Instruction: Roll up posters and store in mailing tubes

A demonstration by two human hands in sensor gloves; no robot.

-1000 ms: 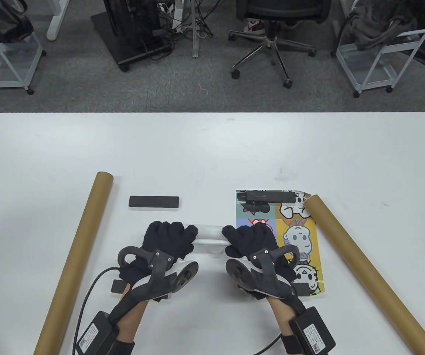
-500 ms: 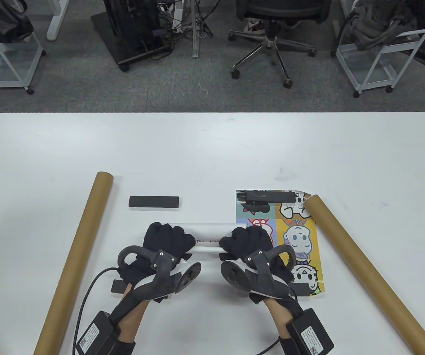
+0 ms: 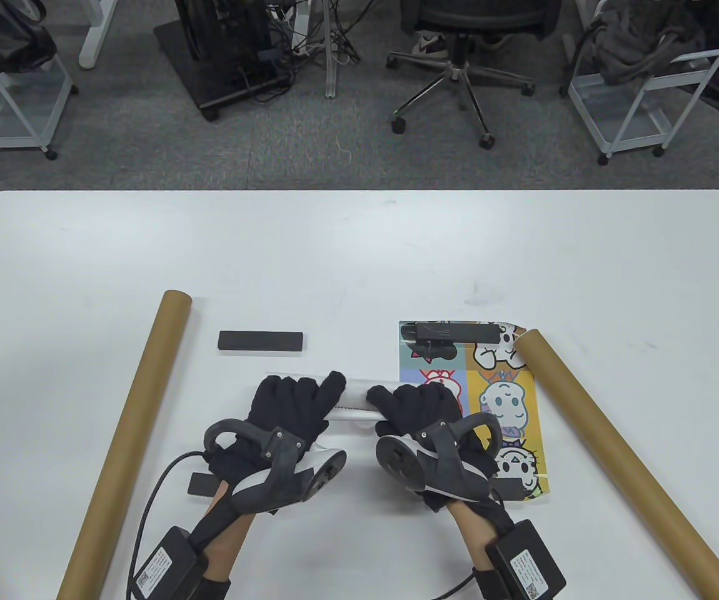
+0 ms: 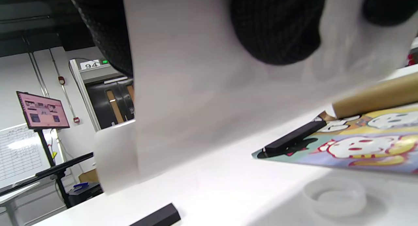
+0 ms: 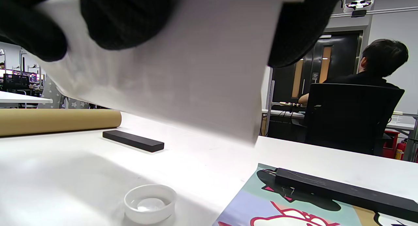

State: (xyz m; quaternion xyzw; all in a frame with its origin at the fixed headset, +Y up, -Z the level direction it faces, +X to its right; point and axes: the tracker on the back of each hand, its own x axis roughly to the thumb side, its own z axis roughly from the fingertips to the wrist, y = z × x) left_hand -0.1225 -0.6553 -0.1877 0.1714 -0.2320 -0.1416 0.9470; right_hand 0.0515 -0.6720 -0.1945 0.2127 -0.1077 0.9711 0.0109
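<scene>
A white rolled poster (image 3: 356, 392) is held between both hands just above the table, near the front middle. My left hand (image 3: 294, 403) grips its left end and my right hand (image 3: 416, 406) grips its right end, fingers curled over the top. In the wrist views the roll (image 4: 196, 88) (image 5: 183, 72) fills the upper frame under black gloved fingers (image 4: 274, 23) (image 5: 124, 17). A brown mailing tube (image 3: 131, 431) lies at the left and another tube (image 3: 616, 450) at the right. A colourful cartoon poster (image 3: 503, 400) lies flat beside the right hand.
A black bar (image 3: 453, 331) weighs down the cartoon poster's far edge, another bar (image 3: 509, 487) its near edge. A loose black bar (image 3: 261, 340) lies beyond the left hand. A white tube cap (image 5: 150, 203) sits on the table under the roll. A person sits at a desk behind (image 5: 375, 75).
Both hands have moved closer together and slightly away from me along the roll. More of the white roll now shows beyond the fingers, and the left forefinger has stretched out over it.
</scene>
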